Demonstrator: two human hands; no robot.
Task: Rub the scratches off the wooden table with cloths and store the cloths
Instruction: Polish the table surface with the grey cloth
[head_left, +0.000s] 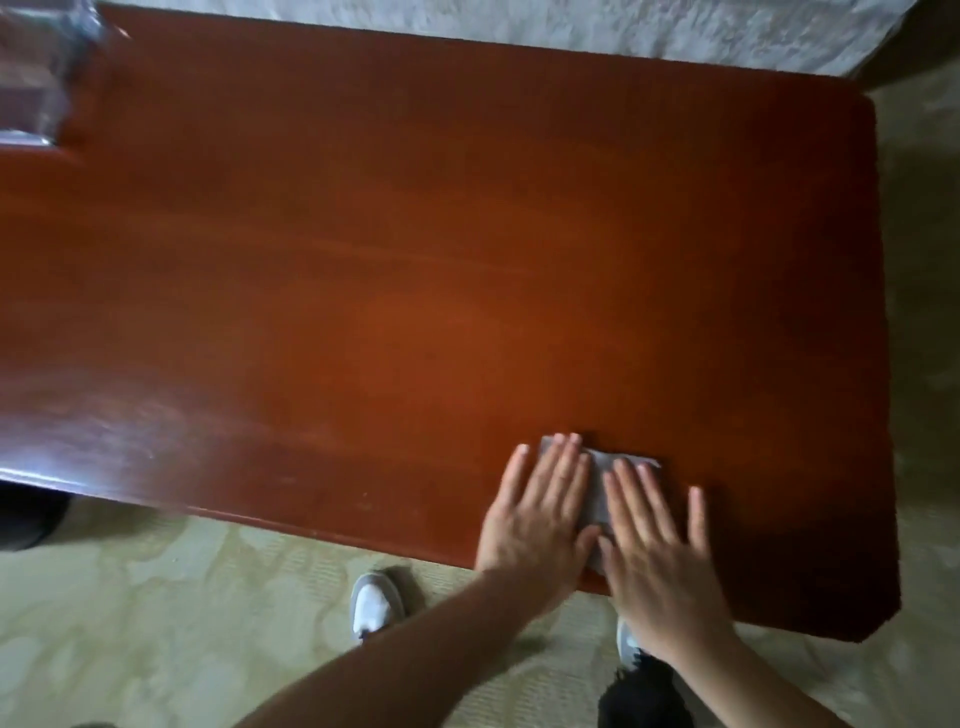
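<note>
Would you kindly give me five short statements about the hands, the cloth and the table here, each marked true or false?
1. The left hand and the right hand both lie flat on the grey cloth. True.
2. The cloth lies by the far edge of the wooden table. False: it lies by the near edge, toward the right end.
3. The right hand grips a spray bottle. False: its fingers are straight, on the cloth.
4. A clear, blurred object stands at the table's far left corner. True.
5. A white shoe shows on the floor below the near edge. True.
</note>
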